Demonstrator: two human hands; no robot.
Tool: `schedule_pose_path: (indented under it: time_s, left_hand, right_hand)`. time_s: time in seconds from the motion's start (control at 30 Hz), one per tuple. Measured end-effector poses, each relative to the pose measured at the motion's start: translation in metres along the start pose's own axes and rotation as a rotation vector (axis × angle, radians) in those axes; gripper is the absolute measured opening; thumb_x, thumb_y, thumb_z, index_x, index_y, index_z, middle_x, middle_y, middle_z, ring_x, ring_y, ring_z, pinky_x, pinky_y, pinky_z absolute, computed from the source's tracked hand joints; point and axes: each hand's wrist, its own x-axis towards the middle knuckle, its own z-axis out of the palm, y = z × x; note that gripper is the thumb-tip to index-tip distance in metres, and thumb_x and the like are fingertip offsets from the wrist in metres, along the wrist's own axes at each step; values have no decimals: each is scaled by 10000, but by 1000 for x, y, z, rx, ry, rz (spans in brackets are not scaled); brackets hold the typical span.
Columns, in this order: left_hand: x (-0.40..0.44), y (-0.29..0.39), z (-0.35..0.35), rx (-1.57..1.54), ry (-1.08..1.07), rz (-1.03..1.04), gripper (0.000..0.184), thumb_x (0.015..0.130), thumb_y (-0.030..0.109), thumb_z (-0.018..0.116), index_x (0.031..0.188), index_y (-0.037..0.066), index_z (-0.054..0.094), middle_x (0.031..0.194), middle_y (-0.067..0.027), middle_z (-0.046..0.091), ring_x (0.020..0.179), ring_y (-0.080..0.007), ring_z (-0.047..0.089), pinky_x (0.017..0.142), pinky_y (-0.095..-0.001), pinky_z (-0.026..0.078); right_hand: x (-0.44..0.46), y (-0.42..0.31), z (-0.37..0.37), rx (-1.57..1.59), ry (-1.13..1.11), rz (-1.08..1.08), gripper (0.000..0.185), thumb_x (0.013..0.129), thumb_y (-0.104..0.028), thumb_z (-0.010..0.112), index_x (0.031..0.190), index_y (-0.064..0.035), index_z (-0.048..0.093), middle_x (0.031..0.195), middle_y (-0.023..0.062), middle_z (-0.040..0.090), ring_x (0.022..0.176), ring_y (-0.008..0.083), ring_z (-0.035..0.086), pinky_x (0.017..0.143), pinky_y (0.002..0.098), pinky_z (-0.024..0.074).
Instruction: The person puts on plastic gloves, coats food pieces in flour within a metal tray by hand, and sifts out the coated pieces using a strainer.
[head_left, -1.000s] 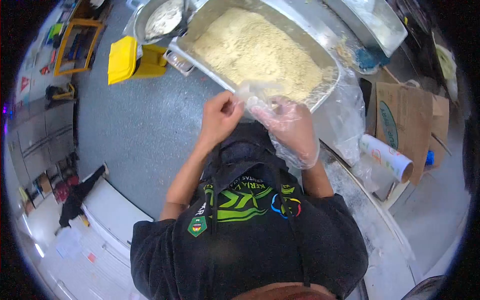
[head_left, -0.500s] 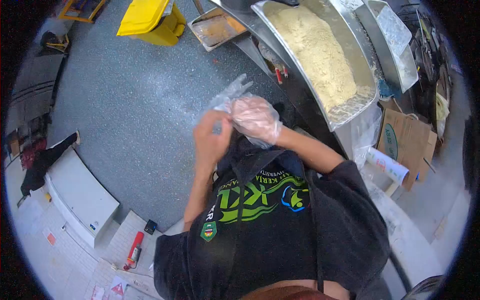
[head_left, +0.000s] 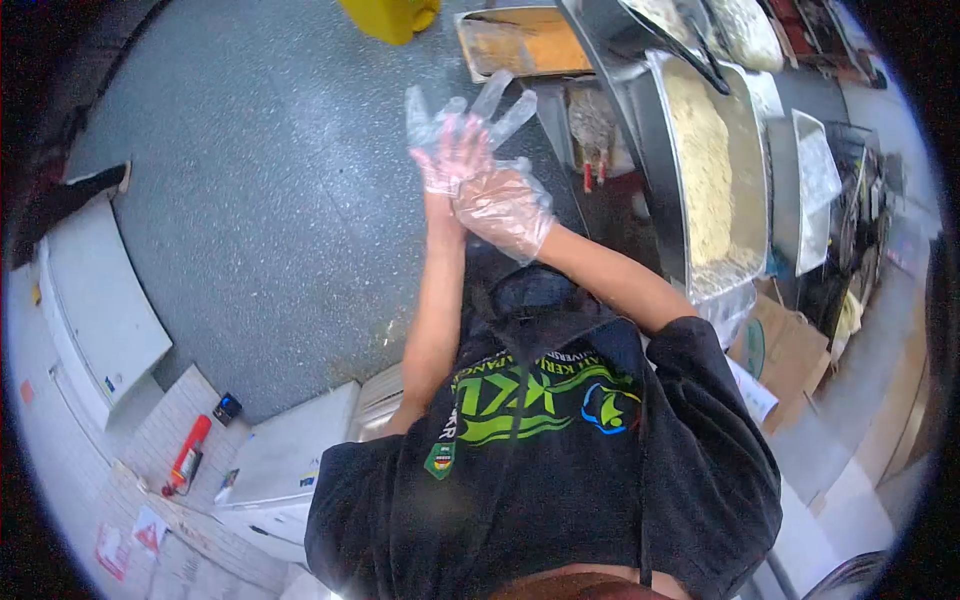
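Yellow plastic bin [head_left: 395, 18] is far side, left of the shallow rectangular metal tray [head_left: 466, 45]; pale yellow powder [head_left: 703, 150] is in the deep metal pan [head_left: 750, 150] off right; brown cardboard box [head_left: 792, 362] is nearer; red cylindrical extinguisher [head_left: 190, 450] near left.

The dark grey, speckled floor [head_left: 270, 230] carries a yellow bin [head_left: 390, 18] (cut off by the view's upper edge) and a few pale flecks [head_left: 387, 328].
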Motion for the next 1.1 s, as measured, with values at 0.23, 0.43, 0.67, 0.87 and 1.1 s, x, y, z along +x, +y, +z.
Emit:
schedule_pose_path:
  time_s: [0.23,0.43,0.67,0.87,1.1]
  left_hand:
    - [19,8,23,641,-111,254,482,826,392,367,1242,154,317,1273,-141,321,1098,-276,399,897,-372,353]
    - [8,-11,43,2114,-520,395,349,727,144,558,1072,115,513,1065,-123,513,1044,-210,435,874,-328,352]
    - [51,-64,7,2557,-1103,621,417,728,300,495,1115,147,473,1200,-117,411,1138,-309,338,938,-515,194]
    - [69,-114,-38,2789,-751,785,448,698,395,469,1086,172,502,1222,-112,379,1198,-307,233,910,-645,50]
    - [76,-106,-26,2865,-547,495,565,737,441,460,1195,114,411,1323,-148,252,1225,-349,198,929,-610,68]
  right_hand:
    - [5,34,32,140,12,-28,103,677,-157,489,626,-73,518,575,81,522,551,235,542,494,361,427]
    - [3,84,37,28,-28,57,108,602,-154,539,589,-58,588,599,137,574,557,250,568,486,367,449]
    - [-42,68,29,109,-284,131,166,676,-179,510,688,-38,598,675,139,588,679,250,582,588,370,458]
    - [-62,70,22,-104,-100,76,129,666,-144,498,613,-33,535,666,116,580,623,263,560,551,406,441]
    - [-99,80,69,87,-290,1,182,756,-189,482,618,-86,542,539,61,525,501,184,526,490,316,435]
